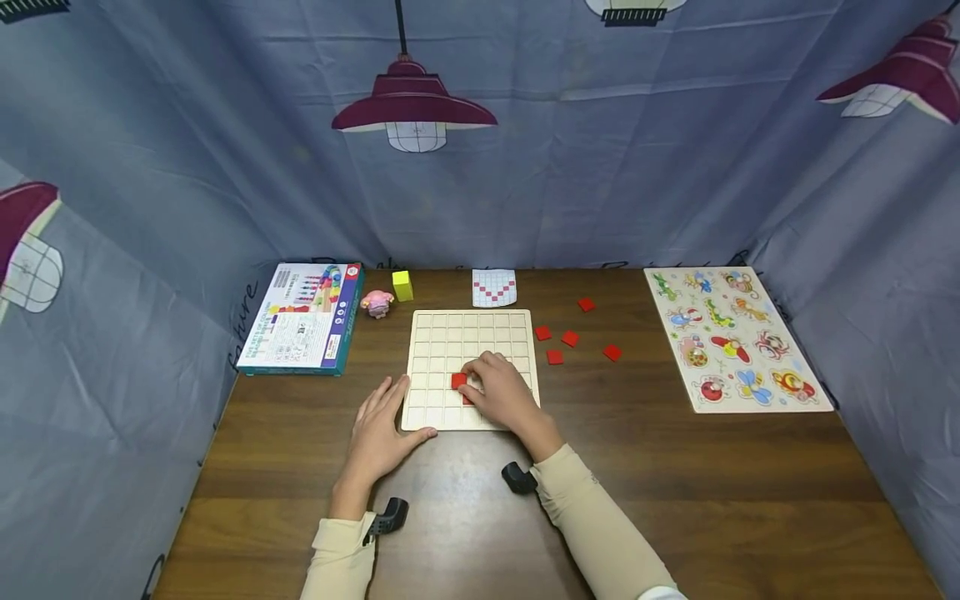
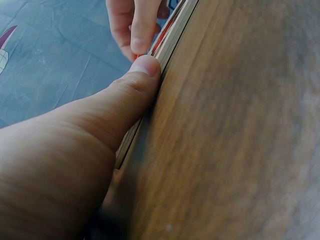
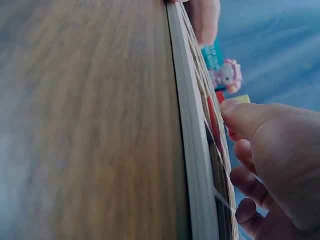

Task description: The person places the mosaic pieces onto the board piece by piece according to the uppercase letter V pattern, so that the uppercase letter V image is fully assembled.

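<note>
A cream grid board [image 1: 431, 346] lies on the table between both hands. My right hand [image 1: 501, 392] is over its middle and pinches a red square tile [image 1: 458, 381] between thumb and fingers at the grid. Another red tile [image 1: 467, 400] sits in the board just nearer to me, partly covered by the thumb. My left hand [image 1: 378, 437] rests at the board's lower left corner, its fingers extended along the left side. In the left wrist view, the left thumb [image 2: 145, 67] touches the board's front edge.
Several loose red tiles [image 1: 570, 338] lie right of the board. Behind it is a pattern card [image 1: 494, 288]. A yellow block [image 1: 402, 286], a pink figurine [image 1: 377, 303] and a boxed game [image 1: 300, 317] stand left. An insect picture board [image 1: 738, 342] lies far right.
</note>
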A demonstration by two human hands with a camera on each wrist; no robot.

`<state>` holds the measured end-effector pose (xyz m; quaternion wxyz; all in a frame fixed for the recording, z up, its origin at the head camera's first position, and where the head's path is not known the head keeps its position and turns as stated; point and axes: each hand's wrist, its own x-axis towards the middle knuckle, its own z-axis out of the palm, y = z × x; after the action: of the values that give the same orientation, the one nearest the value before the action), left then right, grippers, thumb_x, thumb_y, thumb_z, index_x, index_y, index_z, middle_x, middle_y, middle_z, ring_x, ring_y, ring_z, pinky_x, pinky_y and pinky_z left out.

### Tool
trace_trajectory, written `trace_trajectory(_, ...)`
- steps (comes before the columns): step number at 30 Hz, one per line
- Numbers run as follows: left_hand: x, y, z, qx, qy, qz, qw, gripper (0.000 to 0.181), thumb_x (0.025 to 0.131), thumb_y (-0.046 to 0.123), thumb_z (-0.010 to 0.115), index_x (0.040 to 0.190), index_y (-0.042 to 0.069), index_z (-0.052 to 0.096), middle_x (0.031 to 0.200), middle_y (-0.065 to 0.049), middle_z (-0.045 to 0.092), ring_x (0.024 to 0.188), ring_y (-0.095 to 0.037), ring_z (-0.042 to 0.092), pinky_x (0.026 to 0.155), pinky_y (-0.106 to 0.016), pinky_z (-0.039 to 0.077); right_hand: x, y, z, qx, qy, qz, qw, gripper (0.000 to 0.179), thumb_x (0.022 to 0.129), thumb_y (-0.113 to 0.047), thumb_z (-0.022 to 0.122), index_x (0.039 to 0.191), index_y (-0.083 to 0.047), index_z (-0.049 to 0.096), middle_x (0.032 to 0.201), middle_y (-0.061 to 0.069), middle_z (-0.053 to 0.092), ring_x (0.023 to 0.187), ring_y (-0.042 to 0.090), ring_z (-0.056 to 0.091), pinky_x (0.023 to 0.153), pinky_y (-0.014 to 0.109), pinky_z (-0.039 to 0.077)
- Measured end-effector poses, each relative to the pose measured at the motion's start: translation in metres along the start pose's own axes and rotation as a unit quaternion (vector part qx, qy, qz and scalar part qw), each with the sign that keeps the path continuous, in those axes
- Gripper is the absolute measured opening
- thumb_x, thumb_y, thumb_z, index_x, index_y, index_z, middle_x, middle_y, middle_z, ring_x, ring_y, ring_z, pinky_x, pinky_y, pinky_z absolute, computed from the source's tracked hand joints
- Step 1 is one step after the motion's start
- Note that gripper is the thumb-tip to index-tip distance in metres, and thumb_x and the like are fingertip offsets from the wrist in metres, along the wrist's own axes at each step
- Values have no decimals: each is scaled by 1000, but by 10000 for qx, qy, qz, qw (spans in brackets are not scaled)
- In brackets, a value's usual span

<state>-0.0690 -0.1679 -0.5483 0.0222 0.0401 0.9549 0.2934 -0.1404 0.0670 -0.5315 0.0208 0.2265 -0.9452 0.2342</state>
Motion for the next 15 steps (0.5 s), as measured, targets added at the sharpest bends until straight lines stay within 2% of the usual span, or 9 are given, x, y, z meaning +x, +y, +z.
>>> trace_trajectory(5, 1, 0, 0, 18, 24, 41, 10000, 106, 79, 62, 80, 160, 12, 34, 163, -12, 41, 156, -33, 28, 125, -57, 21, 5, -3, 4, -222, -40, 57, 9997, 25, 95, -37, 72, 110, -18, 74, 95, -4, 62, 87, 14, 54, 79, 31, 49)
trace_trajectory(15, -1, 1, 0, -20, -55, -32, 10000, 106, 79, 62, 80, 160, 12, 33, 164, -11, 39, 156, -33, 27, 125, -58, 20, 8, -7, 4, -162, -22, 29, 9999, 21, 93, -31, 75, 105, -14, 75, 91, -2, 62, 85, 17, 55, 78, 32, 49)
